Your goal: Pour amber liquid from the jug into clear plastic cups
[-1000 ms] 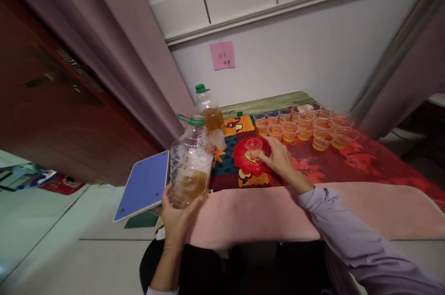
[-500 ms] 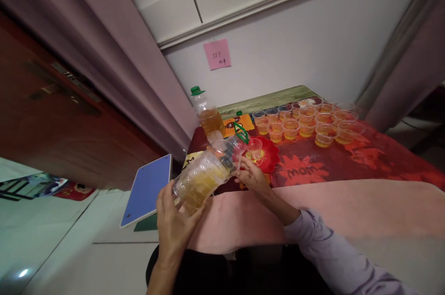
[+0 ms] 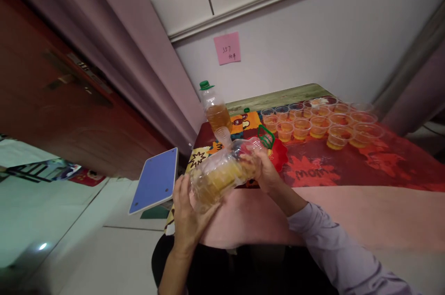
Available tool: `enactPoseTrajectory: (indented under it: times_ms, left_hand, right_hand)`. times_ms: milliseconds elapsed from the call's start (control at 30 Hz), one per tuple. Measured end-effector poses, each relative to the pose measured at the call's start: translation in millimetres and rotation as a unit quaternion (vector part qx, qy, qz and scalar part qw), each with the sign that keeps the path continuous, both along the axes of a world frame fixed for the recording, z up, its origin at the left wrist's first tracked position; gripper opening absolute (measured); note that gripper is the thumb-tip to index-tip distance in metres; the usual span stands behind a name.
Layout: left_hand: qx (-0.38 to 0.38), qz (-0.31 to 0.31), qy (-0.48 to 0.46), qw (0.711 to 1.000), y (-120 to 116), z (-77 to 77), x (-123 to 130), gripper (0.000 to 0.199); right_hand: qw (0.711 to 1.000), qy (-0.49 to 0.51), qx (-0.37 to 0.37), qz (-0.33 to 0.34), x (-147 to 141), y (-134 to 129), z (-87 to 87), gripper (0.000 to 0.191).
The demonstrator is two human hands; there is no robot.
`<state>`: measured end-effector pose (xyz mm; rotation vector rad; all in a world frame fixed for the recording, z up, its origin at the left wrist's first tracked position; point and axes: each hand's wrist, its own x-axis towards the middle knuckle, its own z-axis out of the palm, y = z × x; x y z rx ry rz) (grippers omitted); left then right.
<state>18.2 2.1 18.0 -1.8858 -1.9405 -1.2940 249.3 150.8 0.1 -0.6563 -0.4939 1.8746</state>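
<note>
Pink note (image 3: 227, 48) ("357"), bottle (image 3: 222, 177) in both hands

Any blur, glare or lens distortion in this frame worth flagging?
Head view: strong wide-angle bending, walls and door lean; the tilted bottle and both hands, left and right, are motion-smeared; the far cups are soft; a small glare spot on the floor; dim, pinkish light.

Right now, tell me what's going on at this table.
A person holds a large clear bottle of amber liquid tipped nearly sideways over the near table edge. The left hand grips its base and the right hand supports it near the green-handled neck, which points toward a red plate. Behind stands a smaller green-capped bottle, part full. Further back sit rows of small clear cups, most holding amber liquid, on a red patterned tablecloth.
</note>
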Motion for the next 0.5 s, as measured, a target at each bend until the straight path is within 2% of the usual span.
enactPoseTrajectory:
  times_ms: [67,100,167,233,267,333,433,500]
  left_hand:
    - [0.013,-0.032,-0.129,0.991,3,-7.3,-2,0.152]
    - [0.02,-0.047,-0.223,0.974,5,-11.0,-1,0.159]
    - [0.02,-0.079,-0.423,0.902,10,-17.4,5,0.152]
    - [-0.006,-0.109,-0.563,0.819,15,-22.0,14,0.129]
    - [-0.02,-0.121,-0.602,0.789,18,-24.1,19,0.117]
    - [-0.04,-0.135,-0.642,0.753,21,-28.8,24,0.1]
    - [-0.058,-0.118,-0.672,0.729,23,-40.6,20,0.089]
    - [-0.051,-0.087,-0.684,0.722,22,-50.5,11,0.087]
  right_hand:
    - [1.0,-0.009,-0.002,-0.002,0,2,0.7,0.054]
    - [1.0,-0.017,0.004,-0.006,0,3,1.8,0.053]
    - [0.999,-0.031,0.025,-0.029,-3,3,4.9,0.051]
    - [0.997,-0.038,0.038,-0.056,-5,3,8.0,0.051]
    - [0.997,-0.038,0.036,-0.06,-7,3,9.0,0.054]
    - [0.998,-0.038,0.013,-0.049,-7,2,9.7,0.063]
    - [0.999,-0.04,-0.003,-0.022,-8,1,8.8,0.07]
    - [0.999,-0.046,0.023,-0.007,-11,-1,8.1,0.069]
